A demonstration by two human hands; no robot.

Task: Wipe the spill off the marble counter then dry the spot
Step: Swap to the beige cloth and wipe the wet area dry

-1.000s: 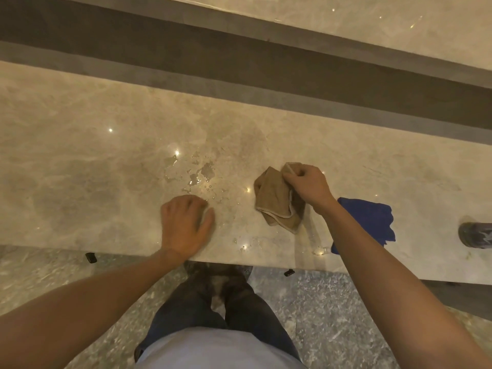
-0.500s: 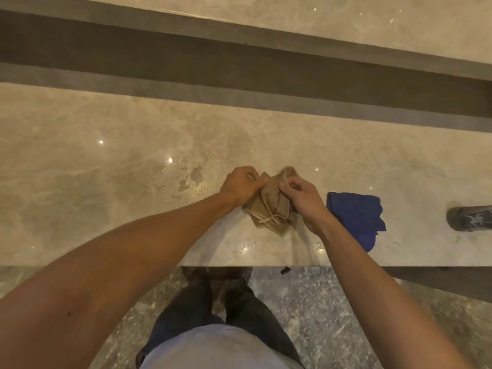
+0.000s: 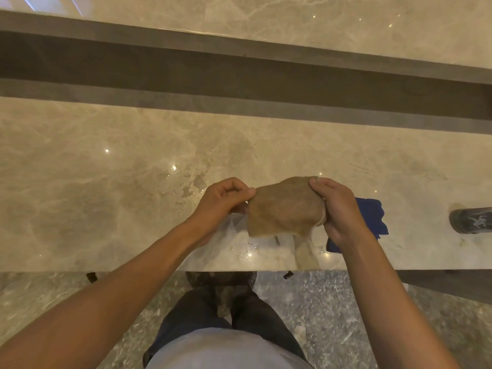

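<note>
Both hands grip the tan cloth [image 3: 286, 209], stretched between them above the marble counter [image 3: 80, 203]: the left hand [image 3: 225, 199] pinches its left edge between thumb and curled fingers, and the right hand [image 3: 336, 209] is closed around its right side, with the thumb on top and a bunched fold showing under the palm. The cloth is lifted off the surface and hangs in a loose sheet, its lower edge sagging toward the front edge of the counter, where its faint reflection shows in the polished stone. Just to the left of the left hand lies the spill [image 3: 190, 182], a scatter of small wet patches and droplets glinting on the marble; a few more drops [image 3: 249, 251] sit near the front edge below the cloth. Behind the right hand, partly hidden by the wrist, a blue cloth [image 3: 372, 217] lies flat on the counter. Further right, at the frame's edge, a dark cylindrical object [image 3: 471, 218] rests on the counter; what it is cannot be told. Beyond the counter runs a dark recessed strip [image 3: 239, 75]. Below the counter edge the person's dark trousers [image 3: 213, 310] and the speckled floor [image 3: 332, 302] are visible.
</note>
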